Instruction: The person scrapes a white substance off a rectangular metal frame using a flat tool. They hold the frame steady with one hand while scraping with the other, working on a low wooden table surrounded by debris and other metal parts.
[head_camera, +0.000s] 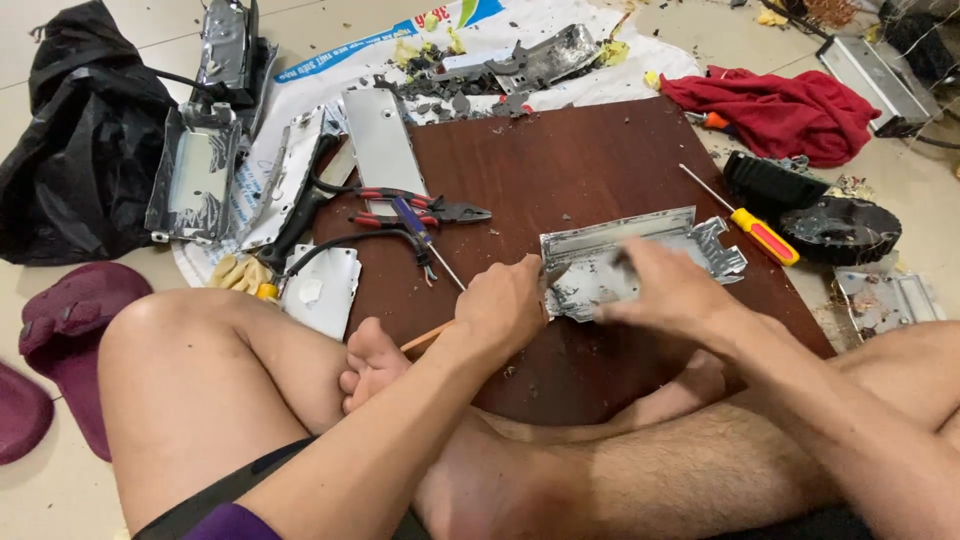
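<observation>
A bent silver metal casing (640, 252) lies on a dark brown wooden board (560, 170). My left hand (503, 308) is closed around a tool with a wooden handle (425, 340), its tip against the casing's left edge. My right hand (668, 288) presses down on the casing's near side and looks blurred from motion. I sit cross-legged on the floor, with my bare feet against the board's near edge.
Red-handled pliers (425, 208) and a blue screwdriver (418, 225) lie at the board's left. A yellow and red screwdriver (755, 232) rests on its right. Metal plates (380, 145), a black bag (85, 140), a red cloth (785, 110) and black round parts (840, 228) surround the board.
</observation>
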